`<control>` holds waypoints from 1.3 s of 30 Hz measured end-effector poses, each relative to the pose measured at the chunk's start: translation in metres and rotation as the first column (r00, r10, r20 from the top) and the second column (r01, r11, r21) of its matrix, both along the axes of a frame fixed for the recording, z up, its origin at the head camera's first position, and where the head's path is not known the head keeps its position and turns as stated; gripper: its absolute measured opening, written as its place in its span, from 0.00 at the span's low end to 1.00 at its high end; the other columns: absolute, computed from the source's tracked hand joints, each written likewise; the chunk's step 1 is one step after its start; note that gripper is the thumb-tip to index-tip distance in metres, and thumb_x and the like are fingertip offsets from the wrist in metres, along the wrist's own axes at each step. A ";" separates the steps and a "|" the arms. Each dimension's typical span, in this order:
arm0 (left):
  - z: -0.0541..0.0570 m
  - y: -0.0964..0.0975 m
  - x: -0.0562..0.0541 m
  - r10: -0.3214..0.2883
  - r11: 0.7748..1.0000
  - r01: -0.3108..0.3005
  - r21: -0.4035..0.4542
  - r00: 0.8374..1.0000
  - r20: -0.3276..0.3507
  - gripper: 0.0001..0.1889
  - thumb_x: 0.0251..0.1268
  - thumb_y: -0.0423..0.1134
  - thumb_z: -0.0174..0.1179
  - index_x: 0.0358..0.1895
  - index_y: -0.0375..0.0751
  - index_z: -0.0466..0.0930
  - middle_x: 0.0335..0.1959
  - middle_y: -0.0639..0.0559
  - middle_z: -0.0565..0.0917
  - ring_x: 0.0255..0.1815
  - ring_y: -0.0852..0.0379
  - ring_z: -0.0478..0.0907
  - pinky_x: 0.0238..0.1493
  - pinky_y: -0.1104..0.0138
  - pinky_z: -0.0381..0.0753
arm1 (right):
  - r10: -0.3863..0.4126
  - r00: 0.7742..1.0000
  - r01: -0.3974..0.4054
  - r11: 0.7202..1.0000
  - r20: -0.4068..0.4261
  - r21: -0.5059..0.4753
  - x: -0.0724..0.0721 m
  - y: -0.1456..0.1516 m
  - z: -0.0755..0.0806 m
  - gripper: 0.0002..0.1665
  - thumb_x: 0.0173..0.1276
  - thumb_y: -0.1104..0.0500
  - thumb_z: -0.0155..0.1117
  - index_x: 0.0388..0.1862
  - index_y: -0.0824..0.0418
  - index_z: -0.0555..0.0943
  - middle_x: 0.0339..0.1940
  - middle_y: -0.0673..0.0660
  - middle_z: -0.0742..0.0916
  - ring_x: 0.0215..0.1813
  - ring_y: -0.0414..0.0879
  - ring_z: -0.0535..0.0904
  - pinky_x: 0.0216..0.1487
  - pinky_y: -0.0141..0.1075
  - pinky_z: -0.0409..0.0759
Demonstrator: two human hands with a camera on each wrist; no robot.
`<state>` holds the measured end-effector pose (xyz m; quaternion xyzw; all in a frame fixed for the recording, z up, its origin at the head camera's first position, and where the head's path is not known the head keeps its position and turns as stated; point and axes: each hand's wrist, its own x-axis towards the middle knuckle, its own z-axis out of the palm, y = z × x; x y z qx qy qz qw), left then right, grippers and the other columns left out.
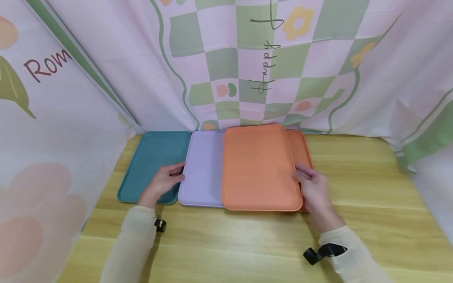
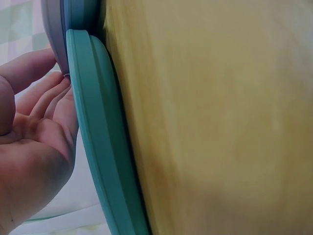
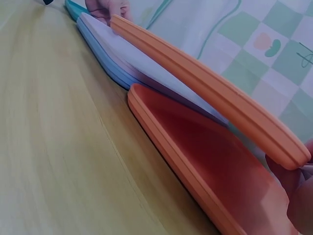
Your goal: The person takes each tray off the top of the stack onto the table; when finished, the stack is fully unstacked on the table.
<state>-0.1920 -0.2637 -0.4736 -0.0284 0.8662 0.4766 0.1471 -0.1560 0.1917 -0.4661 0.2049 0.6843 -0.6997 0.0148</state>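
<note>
My right hand (image 1: pixel 315 188) pinches the right edge of an orange tray (image 1: pixel 260 169), thumb on top. In the right wrist view this tray is raised and slanted over a second orange tray (image 3: pixel 195 142) on the table. Its left part overlaps the lavender tray (image 1: pixel 203 173). At the lavender tray's left edge, my left hand (image 1: pixel 162 182) pinches the rim between thumb and fingers, above the teal tray (image 1: pixel 155 157). A blue tray (image 3: pixel 102 58) lies under the lavender one, hidden from the head view.
The trays stand in a row along the back of the wooden table (image 1: pixel 226 243). A patterned curtain (image 1: pixel 219 47) hangs right behind them, and another cloth (image 1: pixel 63 137) borders the left side. Bare wood shows in front and at the right.
</note>
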 end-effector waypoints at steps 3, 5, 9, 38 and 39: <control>0.000 0.001 0.001 0.003 1.000 -0.003 -0.006 1.000 0.003 0.30 0.80 0.31 0.60 0.82 0.38 0.68 0.80 0.35 0.73 0.82 0.37 0.69 0.79 0.46 0.75 | -0.009 1.000 0.009 1.000 0.007 -0.025 0.003 0.009 0.001 0.31 0.80 0.64 0.64 0.79 0.68 0.74 0.36 0.30 0.90 0.44 0.22 0.85 0.48 0.20 0.85; 0.000 0.001 0.001 0.001 1.000 -0.001 -0.011 1.000 0.002 0.30 0.80 0.31 0.60 0.82 0.37 0.68 0.79 0.34 0.72 0.82 0.36 0.69 0.79 0.45 0.74 | -0.018 1.000 0.018 0.999 0.010 -0.041 0.005 0.015 0.002 0.32 0.80 0.65 0.64 0.80 0.69 0.73 0.36 0.30 0.90 0.44 0.22 0.85 0.48 0.20 0.85; 0.000 0.002 0.001 -0.002 1.000 0.002 -0.019 1.000 0.001 0.30 0.80 0.31 0.60 0.82 0.37 0.68 0.79 0.34 0.72 0.82 0.36 0.69 0.79 0.45 0.74 | -0.037 0.999 0.038 0.993 0.010 -0.111 0.009 0.029 0.002 0.30 0.79 0.64 0.66 0.78 0.62 0.77 0.36 0.32 0.91 0.44 0.24 0.87 0.45 0.22 0.87; -0.001 0.001 0.001 0.005 1.000 -0.005 -0.018 1.000 0.008 0.30 0.82 0.33 0.60 0.83 0.40 0.68 0.81 0.35 0.72 0.83 0.37 0.68 0.80 0.46 0.74 | -0.122 0.993 0.120 0.987 -0.006 -0.108 0.029 0.126 0.005 0.17 0.73 0.60 0.77 0.57 0.46 0.93 0.37 0.32 0.93 0.39 0.26 0.88 0.35 0.25 0.87; -0.001 0.001 0.001 0.007 1.000 -0.006 -0.020 1.000 0.009 0.30 0.82 0.34 0.60 0.83 0.40 0.68 0.81 0.36 0.72 0.83 0.38 0.68 0.80 0.46 0.74 | -0.125 0.992 0.123 0.986 -0.007 -0.111 0.030 0.129 0.005 0.17 0.72 0.60 0.77 0.57 0.47 0.93 0.37 0.32 0.93 0.39 0.26 0.88 0.35 0.25 0.88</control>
